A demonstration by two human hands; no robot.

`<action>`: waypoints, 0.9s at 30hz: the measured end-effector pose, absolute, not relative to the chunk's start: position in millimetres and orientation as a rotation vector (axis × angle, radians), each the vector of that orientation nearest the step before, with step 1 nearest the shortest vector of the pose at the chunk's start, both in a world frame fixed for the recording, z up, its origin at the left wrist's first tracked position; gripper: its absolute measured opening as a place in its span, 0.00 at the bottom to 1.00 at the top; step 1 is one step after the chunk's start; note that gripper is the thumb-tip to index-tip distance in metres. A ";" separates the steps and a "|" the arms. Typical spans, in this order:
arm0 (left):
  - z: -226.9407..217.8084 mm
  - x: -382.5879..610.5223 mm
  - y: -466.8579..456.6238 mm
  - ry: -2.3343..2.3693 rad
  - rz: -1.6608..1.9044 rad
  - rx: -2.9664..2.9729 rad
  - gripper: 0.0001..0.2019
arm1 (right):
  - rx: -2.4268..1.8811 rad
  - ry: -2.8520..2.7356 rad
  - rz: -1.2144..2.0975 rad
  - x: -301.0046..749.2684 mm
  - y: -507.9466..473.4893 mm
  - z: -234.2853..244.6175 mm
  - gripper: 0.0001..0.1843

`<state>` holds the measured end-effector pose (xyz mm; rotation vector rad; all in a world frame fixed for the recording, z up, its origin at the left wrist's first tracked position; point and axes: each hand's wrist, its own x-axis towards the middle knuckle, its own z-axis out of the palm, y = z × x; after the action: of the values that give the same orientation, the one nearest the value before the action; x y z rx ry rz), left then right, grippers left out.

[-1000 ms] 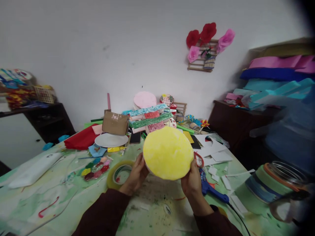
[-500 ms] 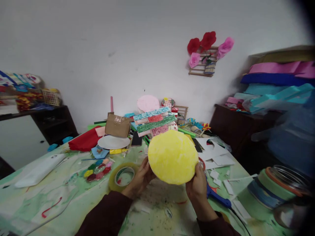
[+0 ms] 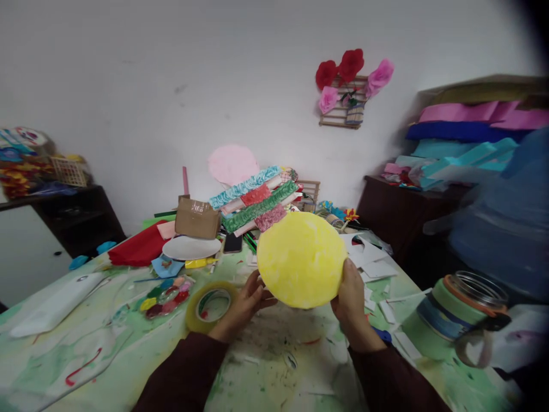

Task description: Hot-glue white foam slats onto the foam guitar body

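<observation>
A paper craft with a round yellow disc (image 3: pixel 302 260) at its near end is held up over the table. Beyond the disc run strips (image 3: pixel 255 200) with ruffled blue, red, green and pink paper, and a pale pink disc (image 3: pixel 234 164) stands at the far end. My right hand (image 3: pixel 351 297) grips the yellow disc by its right edge, thumb on the front. At the lower left edge is my left hand (image 3: pixel 244 306), its fingers spread; whether they touch the disc is unclear. A roll of clear tape (image 3: pixel 193 309) lies beside my left wrist.
A palette of paint (image 3: pixel 165 300), a white plate (image 3: pixel 191 248), a brown cardboard box (image 3: pixel 197 218) and red cloth (image 3: pixel 137 246) are on the left. White board scraps (image 3: pixel 373 260), a blue-handled tool (image 3: pixel 381 335) and a green bottle (image 3: pixel 446 315) stand or lie on the right.
The craft has tilted, with its strips and pink disc swinging left and up. My left fingers have spread and loosened from the yellow disc's edge; my right hand keeps its hold.
</observation>
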<state>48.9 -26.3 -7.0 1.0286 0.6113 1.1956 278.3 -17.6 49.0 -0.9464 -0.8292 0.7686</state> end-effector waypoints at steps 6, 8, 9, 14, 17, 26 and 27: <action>19.6 42.9 -38.4 0.578 1.148 1.305 0.28 | -0.894 -0.899 0.737 313.9 -2.4 95.8 0.19; 41.7 35.6 -49.7 0.579 1.153 1.454 0.25 | -0.890 -0.953 0.734 333.5 4.2 110.4 0.19; 54.9 30.9 -56.5 0.601 1.169 1.529 0.23 | -0.895 -0.982 0.743 343.6 7.3 118.7 0.18; 131.3 1.7 -87.5 0.835 1.279 1.980 0.17 | -1.001 -1.211 0.856 386.9 18.7 167.7 0.15; 177.3 -13.6 -91.1 0.982 1.501 2.074 0.15 | -1.077 -1.370 0.972 403.3 21.1 194.1 0.14; 216.4 -3.0 3.6 1.178 0.793 2.299 0.21 | -1.166 -1.706 1.165 397.6 31.1 247.1 0.14; 211.7 -0.5 15.1 1.159 0.704 2.243 0.21 | -1.165 -1.701 1.155 394.3 35.4 252.2 0.15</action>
<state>-0.5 15.1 211.7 2.2430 1.1594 0.7045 394.3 35.4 252.2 -1.1646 -1.7008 1.1551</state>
